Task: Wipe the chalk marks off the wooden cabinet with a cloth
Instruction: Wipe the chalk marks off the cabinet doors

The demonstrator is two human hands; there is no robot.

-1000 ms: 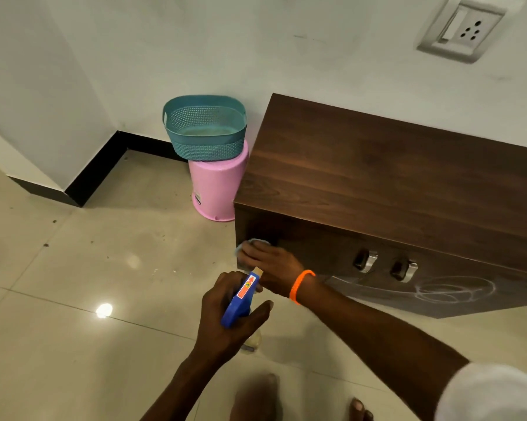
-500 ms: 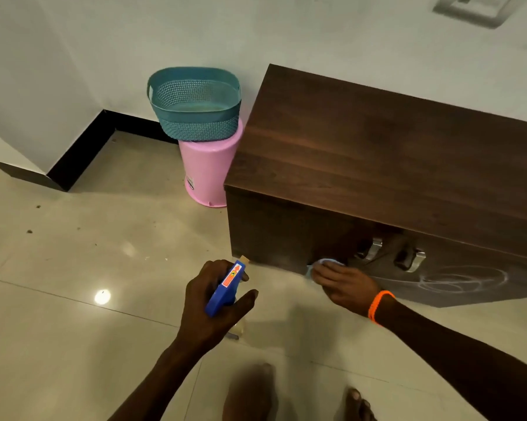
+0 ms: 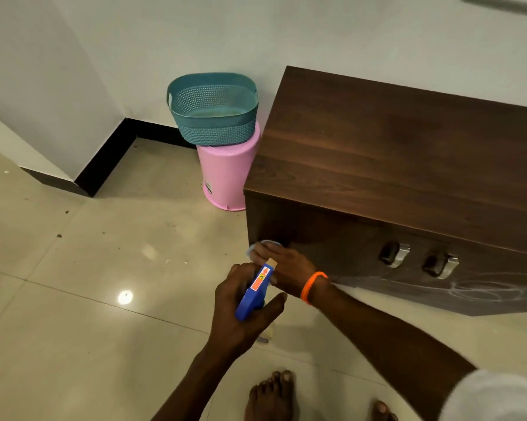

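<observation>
Pale glossy floor tiles (image 3: 74, 299), speckled with dark crumbs and carrying one bright light reflection, meet a white wall (image 3: 134, 41) edged by a black skirting band (image 3: 110, 153). Left to right: one pink bucket (image 3: 225, 174) stands upside down on the floor, just beside the cabinet's left end, with one teal perforated basket (image 3: 210, 107) resting upright on it. One dark wooden cabinet (image 3: 408, 153) stands against the wall; its front carries two metal handles (image 3: 394, 253), side by side. White chalk marks (image 3: 480, 290), looping scribbles, lie low on the front, right of the handles. The left hand (image 3: 244, 311) is wrapped closed around one blue spray bottle (image 3: 254, 291), nozzle toward the cabinet. The right hand (image 3: 283, 265), with one orange band (image 3: 312, 285) at the wrist, presses one pale blue cloth (image 3: 263, 246) flat against the cabinet's lower left front corner, well apart from the chalk marks; the fingers lie over the cloth, mostly hiding it. Two bare feet (image 3: 271, 396) show at the bottom edge; one white sleeve (image 3: 496, 396) at lower right
</observation>
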